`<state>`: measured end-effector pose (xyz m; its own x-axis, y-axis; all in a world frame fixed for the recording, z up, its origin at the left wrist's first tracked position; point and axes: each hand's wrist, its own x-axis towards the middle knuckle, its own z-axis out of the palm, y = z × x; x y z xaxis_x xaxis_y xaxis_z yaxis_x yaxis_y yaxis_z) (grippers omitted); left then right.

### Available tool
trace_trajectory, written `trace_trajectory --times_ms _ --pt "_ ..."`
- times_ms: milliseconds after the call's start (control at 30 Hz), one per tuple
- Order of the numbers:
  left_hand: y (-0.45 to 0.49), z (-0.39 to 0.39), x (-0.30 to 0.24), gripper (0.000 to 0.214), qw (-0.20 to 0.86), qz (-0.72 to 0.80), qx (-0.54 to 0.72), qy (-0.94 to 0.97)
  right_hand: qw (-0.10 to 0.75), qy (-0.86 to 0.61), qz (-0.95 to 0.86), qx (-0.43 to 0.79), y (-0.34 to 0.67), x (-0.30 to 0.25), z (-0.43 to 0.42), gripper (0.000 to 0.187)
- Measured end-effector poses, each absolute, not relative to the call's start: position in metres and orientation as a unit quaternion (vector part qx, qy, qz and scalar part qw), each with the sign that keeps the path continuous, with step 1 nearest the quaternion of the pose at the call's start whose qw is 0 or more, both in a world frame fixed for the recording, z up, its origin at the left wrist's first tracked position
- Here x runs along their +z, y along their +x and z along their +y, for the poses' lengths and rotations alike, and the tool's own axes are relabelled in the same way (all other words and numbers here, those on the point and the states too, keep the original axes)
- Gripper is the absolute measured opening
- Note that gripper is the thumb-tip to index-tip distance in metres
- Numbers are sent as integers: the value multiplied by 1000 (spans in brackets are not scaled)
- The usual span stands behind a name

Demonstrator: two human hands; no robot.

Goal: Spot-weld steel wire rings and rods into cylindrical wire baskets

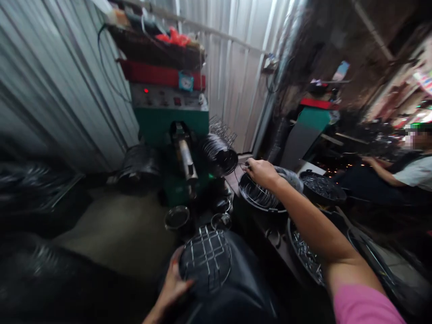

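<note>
Left hand [172, 288] at 6 o'clock, lowest and closest in frame, was wrapped on the near-left rim of a round wire grid [206, 256]: thumb over the top edge, fingers curled under, a closed hold. Grid lay flat on a dark rounded lap or cover, probably so the surface took the weight and the hand only steadied it. Grid look: thin bright metal, circular outer ring, crossed straight wires making square cells, slightly domed, glinting against the black. Pink sleeve [364, 306] at 5 o'clock; that arm stretched out to 1 o'clock, where the right hand [261, 173] sat palm-down over the far edge of a basin [293, 176] filled with more wire pieces [258, 194]. Fingers were bent down at the rim beside a thin wire loop; too blurred to say if they pinched it, so the grip could not be told. Basin stood just beside the lap, likely to keep stock within arm's reach. Two more basins [322, 186] [305, 256] of metal parts sat at 2 and 4 o'clock. Green machine [172, 121] with red lights stood at 12 o'clock, a stack of wire rings [219, 153] hanging on its right side, small round tins [176, 218] below it. Co-worker [411, 171] sat at 3 o'clock, well apart. Corrugated wall [50, 81] at 10 o'clock.
</note>
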<state>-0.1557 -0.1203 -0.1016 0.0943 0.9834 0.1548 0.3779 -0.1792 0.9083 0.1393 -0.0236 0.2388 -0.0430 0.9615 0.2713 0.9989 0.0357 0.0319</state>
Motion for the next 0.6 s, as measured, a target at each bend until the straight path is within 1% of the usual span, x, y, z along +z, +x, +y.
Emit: trace_trajectory --times_ms 67,133,200,233,333,433,500,600 --pt "-159 -116 -97 96 402 497 410 650 147 -609 -777 -56 123 223 -39 15" --pt "-163 -111 -93 95 425 469 409 657 244 -539 -806 20 104 199 -54 17" --pt "-167 -111 -90 95 433 455 409 662 329 -504 -791 109 85 166 -67 20" --pt "-169 -113 -90 95 433 452 410 663 354 -501 -774 156 77 145 -71 21" --pt "-171 -123 -93 96 425 444 424 665 379 -525 -709 280 62 79 -75 21" --pt "-169 -136 -94 96 422 442 435 661 384 -581 -625 353 67 23 -76 20" --pt "-167 -142 -91 95 435 452 428 650 392 -611 -566 392 77 -3 -78 21" --pt "-170 -147 -82 98 477 458 398 636 408 -616 -484 469 90 -26 -84 28"
